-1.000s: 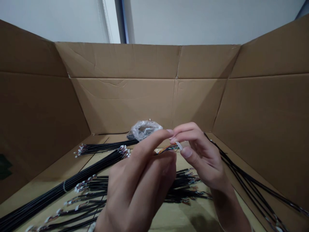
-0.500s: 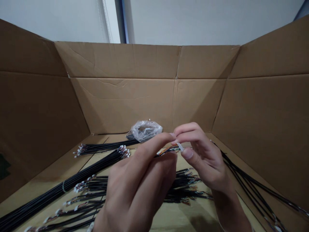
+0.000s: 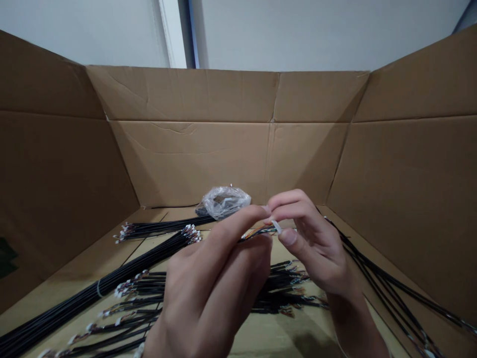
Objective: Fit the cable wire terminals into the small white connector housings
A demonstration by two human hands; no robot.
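Observation:
My right hand (image 3: 311, 243) pinches a small white connector (image 3: 277, 226) between its thumb and fingers. Thin coloured wires (image 3: 258, 231) in orange, blue and white run toward the connector from my left hand (image 3: 219, 273). The left fingers are curled closed around the wires, with the index fingertip touching the right fingertips. The far side of the left hand and the rest of the cable are hidden. Beneath both hands lies a bunch of black cables (image 3: 278, 291) with loose coloured wire ends.
A tied bundle of black cables (image 3: 100, 286) with white connectors lies at left, and another cable bundle (image 3: 164, 227) behind it. A clear plastic bag (image 3: 225, 201) sits at the back. More black cables (image 3: 387, 278) lie at right. Cardboard walls (image 3: 194, 164) enclose three sides.
Both hands keep nearly the same pose. The white connector and right thumb have shifted very slightly to the left.

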